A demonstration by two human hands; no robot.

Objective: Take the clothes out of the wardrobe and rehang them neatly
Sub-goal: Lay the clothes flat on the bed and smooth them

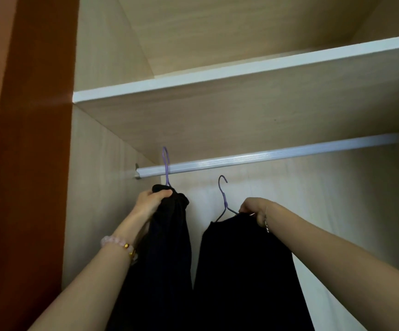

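Left hand (151, 201) fingers clench the bunched top of a black garment (170, 235) whose purple wire hanger (166, 167) hooks the white metal rail (253, 157). Right hand (253, 209) fingers, at three o'clock, pinch a second purple hanger (224, 199) — hook below the rail — carrying another black garment (246, 271).

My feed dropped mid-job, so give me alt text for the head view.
Two hands hold dark clothes on purple hangers inside a wardrobe. The left hand grips bunched dark cloth whose hanger is hooked over the rail; the right hand holds a second hanger with a dark garment, its hook below the rail.
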